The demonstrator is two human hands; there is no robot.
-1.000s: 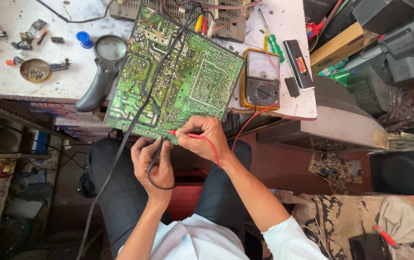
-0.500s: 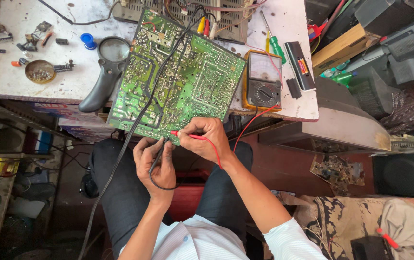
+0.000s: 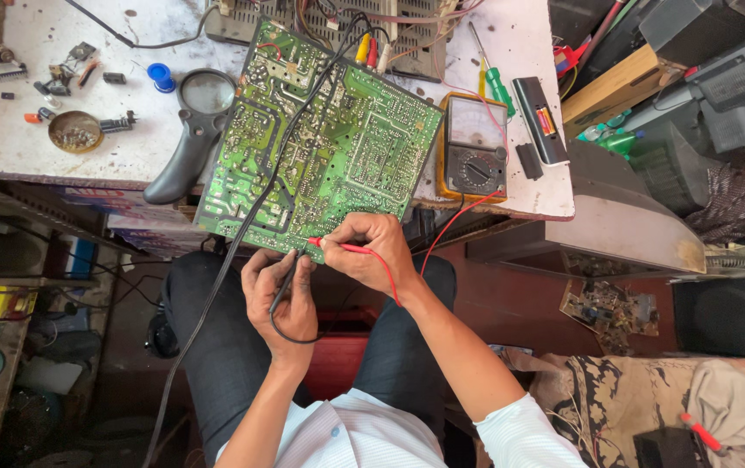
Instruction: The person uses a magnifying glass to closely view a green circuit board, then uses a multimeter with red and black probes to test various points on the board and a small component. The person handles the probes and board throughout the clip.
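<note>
A large green circuit board [image 3: 320, 147] leans from the white bench toward my lap, solder side up. My right hand [image 3: 372, 251] pinches a red test probe [image 3: 331, 245] whose tip touches the board's near edge. My left hand [image 3: 279, 295] holds a black test probe [image 3: 288, 270] just beside it, its tip at the same edge. The red lead runs up to an analogue multimeter [image 3: 473, 147] with a yellow frame on the bench to the right of the board.
A black-handled magnifying glass [image 3: 188, 130] lies left of the board. Small parts, a blue cap [image 3: 162, 77] and a round tin [image 3: 75, 132] sit on the white bench [image 3: 26, 147]. A green screwdriver [image 3: 498, 85] and a remote control [image 3: 540, 108] lie right. Old television housings [image 3: 632, 217] stand at right.
Both hands keep the probes at the board's near edge; only slight shifts of the view and fingers show.
</note>
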